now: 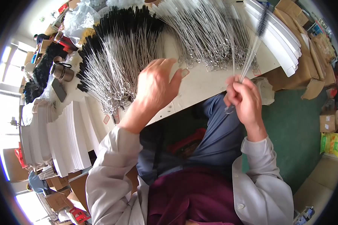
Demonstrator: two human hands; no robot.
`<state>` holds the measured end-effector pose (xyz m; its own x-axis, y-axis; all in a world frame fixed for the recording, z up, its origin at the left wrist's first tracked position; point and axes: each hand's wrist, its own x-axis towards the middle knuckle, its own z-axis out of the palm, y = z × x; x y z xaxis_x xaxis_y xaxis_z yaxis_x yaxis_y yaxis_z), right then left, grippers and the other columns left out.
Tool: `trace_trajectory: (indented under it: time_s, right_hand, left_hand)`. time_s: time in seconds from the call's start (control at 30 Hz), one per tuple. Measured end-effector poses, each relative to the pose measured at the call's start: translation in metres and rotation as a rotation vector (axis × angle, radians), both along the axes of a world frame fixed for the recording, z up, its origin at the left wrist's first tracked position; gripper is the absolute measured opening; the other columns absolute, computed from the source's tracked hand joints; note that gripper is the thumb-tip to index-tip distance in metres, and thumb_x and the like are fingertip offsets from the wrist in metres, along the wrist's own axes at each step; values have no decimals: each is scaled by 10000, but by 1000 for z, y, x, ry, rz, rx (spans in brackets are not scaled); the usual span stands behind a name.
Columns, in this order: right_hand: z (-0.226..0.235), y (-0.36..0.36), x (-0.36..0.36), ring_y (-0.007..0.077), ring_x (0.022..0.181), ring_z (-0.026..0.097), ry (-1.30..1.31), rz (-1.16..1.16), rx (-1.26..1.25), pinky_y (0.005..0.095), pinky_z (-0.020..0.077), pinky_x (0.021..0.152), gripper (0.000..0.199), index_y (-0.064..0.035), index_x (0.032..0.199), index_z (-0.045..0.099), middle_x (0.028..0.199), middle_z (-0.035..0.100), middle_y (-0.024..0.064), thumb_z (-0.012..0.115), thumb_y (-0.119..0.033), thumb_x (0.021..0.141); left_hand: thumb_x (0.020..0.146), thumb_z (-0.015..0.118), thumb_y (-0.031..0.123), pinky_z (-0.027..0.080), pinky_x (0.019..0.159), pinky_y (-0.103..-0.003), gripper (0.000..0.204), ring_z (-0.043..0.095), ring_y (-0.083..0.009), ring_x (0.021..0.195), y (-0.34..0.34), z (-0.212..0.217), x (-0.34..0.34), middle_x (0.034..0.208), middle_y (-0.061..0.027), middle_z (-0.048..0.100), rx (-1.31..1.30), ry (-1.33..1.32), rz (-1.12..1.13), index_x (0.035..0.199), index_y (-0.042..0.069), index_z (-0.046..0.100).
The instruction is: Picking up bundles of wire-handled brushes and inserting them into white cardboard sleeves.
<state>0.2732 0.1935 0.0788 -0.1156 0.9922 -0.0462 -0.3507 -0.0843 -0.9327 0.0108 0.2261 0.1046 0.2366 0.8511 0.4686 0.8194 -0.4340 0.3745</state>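
My right hand [247, 98] is closed round the wire handles of a few straw brushes, held upright off the table's front edge. Among them are a black-bristled brush [262, 24] and a paler one [229, 18]; their looped ends hang below my fingers. With thumb and fingers apart, my left hand [156, 81] hovers over the table [169, 101], holding nothing I can see. Just left of it lies a big pile of black-bristled brushes [116, 52], loops toward me. Beyond, to the right, spreads a pile of white-bristled brushes [202, 33]. A small tag [184, 73] shows beside my left thumb.
White folded card strips [69, 135] stand at the left, more card strips [279, 41] at the right. A steel mug [62, 71] and a dark phone [59, 90] sit back left. Cardboard boxes [308, 56] are past the right end. Two people are in the background at left.
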Motion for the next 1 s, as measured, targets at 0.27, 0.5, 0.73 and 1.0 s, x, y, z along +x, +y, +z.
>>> trace_trajectory:
  time_s: [0.27, 0.5, 0.73, 1.0]
  right_hand:
    - [-20, 34, -25, 17, 487, 267, 153, -55, -69, 225, 225, 435, 315, -12, 1199, 676, 631, 349, -87, 542, -277, 1097]
    - [-26, 47, -24, 4, 504, 287, 52, -38, -99, 219, 228, 452, 314, 6, 1167, 685, 644, 367, -95, 552, -269, 1094]
    - [-20, 67, -27, 36, 529, 344, 89, 82, -142, 231, 274, 468, 343, 32, 1242, 641, 686, 414, -64, 529, -257, 1095]
    - [-6, 136, -78, 301, 1037, 727, 66, 167, -134, 392, 608, 921, 354, 116, 1207, 614, 1158, 693, 236, 511, -197, 1078]
  left_hand:
    - [815, 750, 381, 587, 790, -393, 426, 749, -328, 811, 91, -33, 36, 842, -209, 750, -517, -165, 185, 961, -18, 790]
    - [821, 736, 259, 597, 674, -370, 343, 732, -265, 649, 107, -38, 38, 701, -188, 712, -514, -281, 235, 916, -71, 743]
    - [882, 717, 204, 596, 558, -305, 258, 674, -166, 612, 103, -18, 20, 731, -110, 682, -736, -670, 192, 851, -51, 694]
    - [936, 639, 176, 603, 524, -335, 220, 648, -191, 557, 103, -12, 20, 709, -108, 642, -819, -983, 175, 912, -42, 658]
